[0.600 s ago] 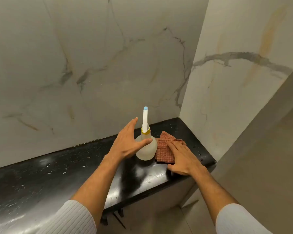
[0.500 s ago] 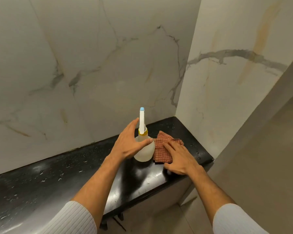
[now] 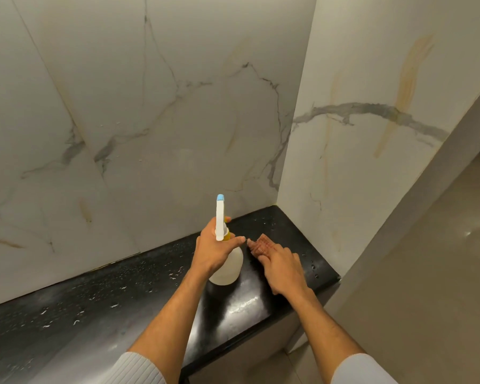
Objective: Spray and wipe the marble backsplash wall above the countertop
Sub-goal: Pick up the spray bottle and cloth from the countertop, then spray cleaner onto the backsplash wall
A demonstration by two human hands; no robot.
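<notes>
A translucent white spray bottle [image 3: 228, 270] with a yellow collar and a tall white, blue-tipped nozzle stands on the black countertop [image 3: 117, 297] near the right corner. My left hand [image 3: 212, 252] is wrapped around its neck, thumb across the front. Just right of it lies a red checked cloth [image 3: 262, 241], mostly hidden under my right hand [image 3: 283, 268], which rests flat on it with straight fingers. The veined white marble backsplash [image 3: 164, 134] rises behind the counter.
A second marble wall [image 3: 358, 139] with a grey vein and a yellowish streak closes the counter's right end. Water droplets dot the glossy countertop. A plain grey panel [image 3: 427, 273] stands at the right, beyond the counter's front corner.
My left hand, open beside the bottle before, has closed around its neck. My right hand has stayed flat on the cloth. The view has shifted slightly.
</notes>
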